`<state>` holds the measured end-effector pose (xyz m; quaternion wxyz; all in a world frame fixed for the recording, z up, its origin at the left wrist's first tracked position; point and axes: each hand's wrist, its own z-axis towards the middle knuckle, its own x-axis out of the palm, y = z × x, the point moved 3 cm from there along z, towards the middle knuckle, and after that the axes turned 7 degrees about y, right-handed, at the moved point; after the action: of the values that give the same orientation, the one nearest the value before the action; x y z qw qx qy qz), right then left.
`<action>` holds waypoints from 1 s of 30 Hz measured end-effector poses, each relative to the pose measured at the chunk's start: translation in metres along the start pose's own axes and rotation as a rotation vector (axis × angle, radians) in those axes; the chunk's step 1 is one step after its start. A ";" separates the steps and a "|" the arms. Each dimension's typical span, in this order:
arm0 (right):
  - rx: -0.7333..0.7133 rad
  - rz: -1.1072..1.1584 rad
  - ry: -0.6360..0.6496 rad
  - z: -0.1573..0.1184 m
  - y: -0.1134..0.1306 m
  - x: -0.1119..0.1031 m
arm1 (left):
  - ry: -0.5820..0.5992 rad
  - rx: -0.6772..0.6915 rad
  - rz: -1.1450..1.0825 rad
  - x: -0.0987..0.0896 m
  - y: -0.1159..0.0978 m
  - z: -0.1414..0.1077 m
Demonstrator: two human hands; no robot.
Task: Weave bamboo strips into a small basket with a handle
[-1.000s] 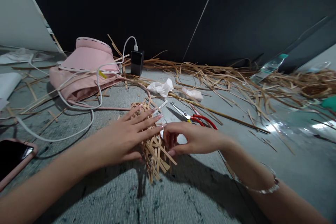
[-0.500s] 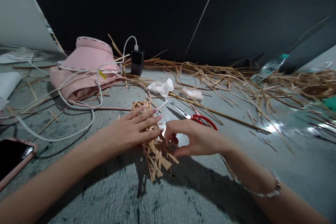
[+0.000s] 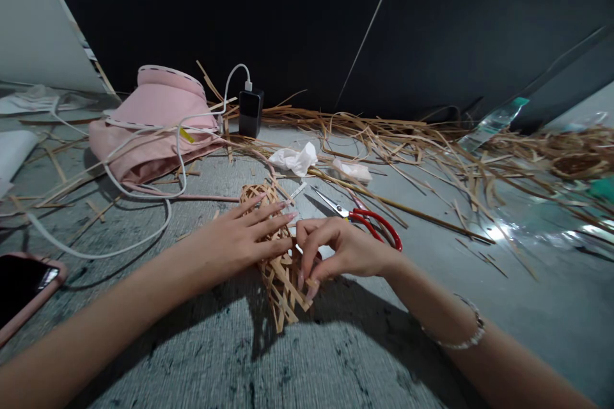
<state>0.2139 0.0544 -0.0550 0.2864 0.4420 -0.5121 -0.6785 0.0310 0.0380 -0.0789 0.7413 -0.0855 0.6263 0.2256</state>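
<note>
- Shifted slightly left with right hand (image 3: 348, 248), pinching strip end (image 3: 311, 282).
- Pressing woven strips (image 3: 278, 287), centre, under open, spread left hand (image 3: 235, 239).
- Noted far right: bottle (image 3: 493, 125), contents unclear.
- Open surface (image 3: 211, 358) near.

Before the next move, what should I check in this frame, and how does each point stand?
1. Woven piece steadied: ok, the left hand lies spread over it.
2. Right hand at the work: ok, fingertips closed on loose strip ends.
3. Single strip picked out: cannot tell, the fingers hide how many they hold.
4. Strip ends neat: not ok, they splay out unevenly on the near side.
5. Scissors out from under the weave: ok, they lie just beyond the right hand.
6. White cable away from the weave: ok, its loops lie to the left.
</note>
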 end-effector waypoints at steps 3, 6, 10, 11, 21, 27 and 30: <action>0.051 0.032 -0.022 0.001 0.002 0.000 | 0.009 0.003 0.025 -0.001 -0.001 0.000; 0.125 0.041 -0.001 0.001 0.006 0.000 | 0.024 -0.004 0.036 -0.002 -0.002 0.000; 0.169 0.016 0.035 0.001 0.008 -0.002 | 0.025 -0.005 0.035 -0.002 -0.002 0.000; 0.187 0.004 0.044 0.001 0.007 -0.002 | 0.018 0.000 0.033 -0.002 -0.002 0.000; 0.157 -0.281 0.299 -0.004 0.035 0.000 | 0.000 0.005 0.031 -0.001 0.000 -0.002; 0.208 -0.438 0.145 -0.002 0.037 0.006 | 0.043 0.010 0.035 0.000 0.001 -0.002; 0.283 -0.455 0.166 -0.001 0.029 0.005 | 0.030 -0.003 0.031 0.000 0.000 -0.003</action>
<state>0.2111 0.0408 -0.0295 0.1031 0.6353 -0.4641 -0.6086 0.0284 0.0373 -0.0797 0.7281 -0.0803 0.6383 0.2365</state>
